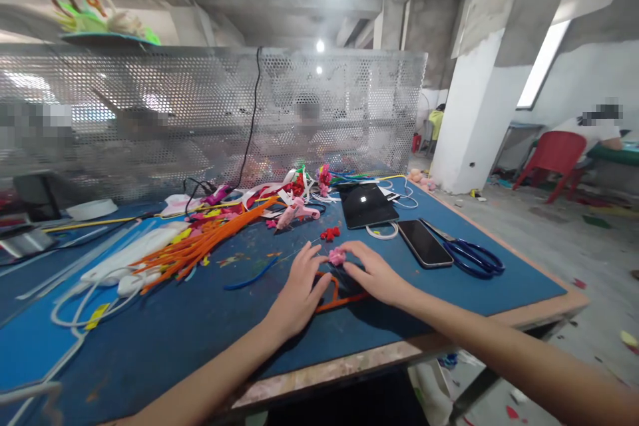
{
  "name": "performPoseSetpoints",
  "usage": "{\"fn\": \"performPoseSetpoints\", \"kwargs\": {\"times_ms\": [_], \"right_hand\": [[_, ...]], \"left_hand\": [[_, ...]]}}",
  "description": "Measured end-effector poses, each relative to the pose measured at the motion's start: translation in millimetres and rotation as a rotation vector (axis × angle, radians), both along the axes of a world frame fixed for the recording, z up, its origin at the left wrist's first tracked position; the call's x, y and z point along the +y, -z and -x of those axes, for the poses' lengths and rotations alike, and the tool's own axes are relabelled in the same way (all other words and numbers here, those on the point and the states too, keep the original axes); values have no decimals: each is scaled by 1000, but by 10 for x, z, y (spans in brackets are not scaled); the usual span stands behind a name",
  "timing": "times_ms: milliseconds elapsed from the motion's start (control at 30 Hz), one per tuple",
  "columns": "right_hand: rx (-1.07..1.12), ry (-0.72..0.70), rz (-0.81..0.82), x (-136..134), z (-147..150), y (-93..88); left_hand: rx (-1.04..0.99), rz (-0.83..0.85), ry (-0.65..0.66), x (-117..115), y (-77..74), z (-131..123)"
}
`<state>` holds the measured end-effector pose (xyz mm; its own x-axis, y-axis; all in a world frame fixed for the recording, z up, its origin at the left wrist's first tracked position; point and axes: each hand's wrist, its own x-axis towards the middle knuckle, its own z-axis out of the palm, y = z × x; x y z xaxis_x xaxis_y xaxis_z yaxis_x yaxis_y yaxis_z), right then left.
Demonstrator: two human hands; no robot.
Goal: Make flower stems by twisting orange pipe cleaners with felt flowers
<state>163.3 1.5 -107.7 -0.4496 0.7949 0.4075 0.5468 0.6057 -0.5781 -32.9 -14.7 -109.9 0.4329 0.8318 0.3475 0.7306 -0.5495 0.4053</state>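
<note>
Pink flower (337,256) beyond crosswise orange strip (343,303)

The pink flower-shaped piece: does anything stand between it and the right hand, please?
Nothing visible does: the right hand has its fingers at the pink flower-shaped piece; the small red piece lies beyond, not between.

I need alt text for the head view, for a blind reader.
A person's left hand and right hand meet at a pink flower-like piece above a blue worktable. Around them lie orange strips, a pink glue gun, a tablet, a phone and blue-handled scissors.
</note>
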Motion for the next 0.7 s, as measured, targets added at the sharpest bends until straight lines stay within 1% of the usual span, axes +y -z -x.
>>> {"fn": "performPoseSetpoints", "kwargs": {"times_ms": [33,67,100,167,267,300,367,400,433,467,500,533,567,633,667,700], "right_hand": [[-58,-96,-15,-44,-67,-34],[-135,-161,-28,-96,-128,-46],[-221,-193,-48,-152,-177,-35],[-382,-176,-131,-262,-240,34],[-566,-123,-356,-347,-305,150],[-581,-121,-432,-337,-340,163],[-497,-96,-556,-244,-445,132],[-409,-35,-626,-162,-507,94],[-320,58,-679,-59,-565,47],[-241,180,-693,61,-612,0],[-200,298,-655,191,-641,-40],[-200,383,-586,326,-647,-69],[-235,415,-497,458,-627,-84],[-314,346,-327,688,-513,-90],[-324,295,-271,777,-426,-96],[-301,252,-237,844,-324,-112]], "left_hand": [[-6,-18,-4,4,-41,31],[-5,-34,-6,10,-77,60],[1,-46,-6,18,-108,87],[17,-72,-16,47,-150,139],[32,-137,-54,136,-159,246],[29,-160,-72,181,-152,295],[6,-194,-112,288,-132,401],[-12,-208,-127,344,-124,450],[-32,-221,-132,395,-119,486],[-51,-234,-124,440,-120,505],[-68,-245,-103,476,-126,503],[-83,-256,-72,501,-137,479],[-96,-264,-30,519,-151,433],[-107,-285,53,539,-175,302],[-71,-289,111,547,-178,230],[17,-273,197,558,-171,162]]}}
